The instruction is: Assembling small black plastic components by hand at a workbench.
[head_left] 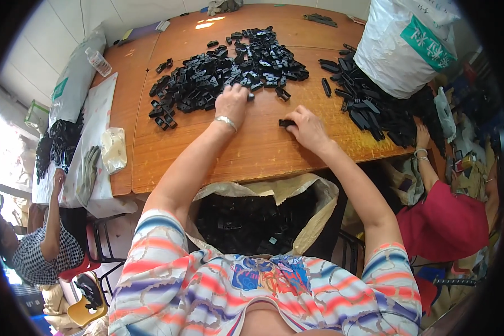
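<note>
A broad heap of small black plastic parts (229, 70) covers the far middle of the wooden table (252, 151). My left hand (232, 103), a silver bangle on its wrist, reaches into the near edge of that heap with fingers curled over a part. My right hand (307, 127) rests on the table closer to me and pinches one black part (287, 122) at its fingertips. Below the table edge, between my arms, an open sack (257, 215) holds more black parts.
A second pile of longer black pieces (369, 106) lies at the right beside a big white bag (406, 45). One person in red sits at right, another in a checked top at left. A plastic bottle (99, 61) and white sacks lie left.
</note>
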Action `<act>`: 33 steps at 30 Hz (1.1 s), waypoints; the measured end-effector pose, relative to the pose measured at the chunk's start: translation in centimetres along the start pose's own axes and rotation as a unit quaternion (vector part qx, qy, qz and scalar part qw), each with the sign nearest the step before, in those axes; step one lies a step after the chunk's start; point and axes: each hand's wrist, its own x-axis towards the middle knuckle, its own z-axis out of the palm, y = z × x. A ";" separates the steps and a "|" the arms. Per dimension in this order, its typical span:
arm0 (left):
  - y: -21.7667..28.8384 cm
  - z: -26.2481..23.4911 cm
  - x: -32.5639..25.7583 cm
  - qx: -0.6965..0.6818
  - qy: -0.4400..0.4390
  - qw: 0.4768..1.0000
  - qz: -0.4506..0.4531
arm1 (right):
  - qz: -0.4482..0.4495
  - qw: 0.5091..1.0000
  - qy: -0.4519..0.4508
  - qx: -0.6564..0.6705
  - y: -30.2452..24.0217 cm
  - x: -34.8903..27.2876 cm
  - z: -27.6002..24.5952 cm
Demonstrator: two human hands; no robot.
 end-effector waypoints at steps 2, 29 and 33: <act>0.9 -1.0 -1.2 0.000 0.019 0.998 0.055 | 0.004 0.999 -0.019 0.033 -1.0 -1.2 -0.4; 2.1 -3.2 -7.1 -0.261 -0.101 0.959 -0.052 | -0.024 0.997 -0.025 0.075 -5.0 1.7 2.2; 1.8 -3.4 -6.6 -0.314 -0.137 0.936 -0.081 | -0.045 0.997 -0.069 0.013 -5.2 2.0 1.7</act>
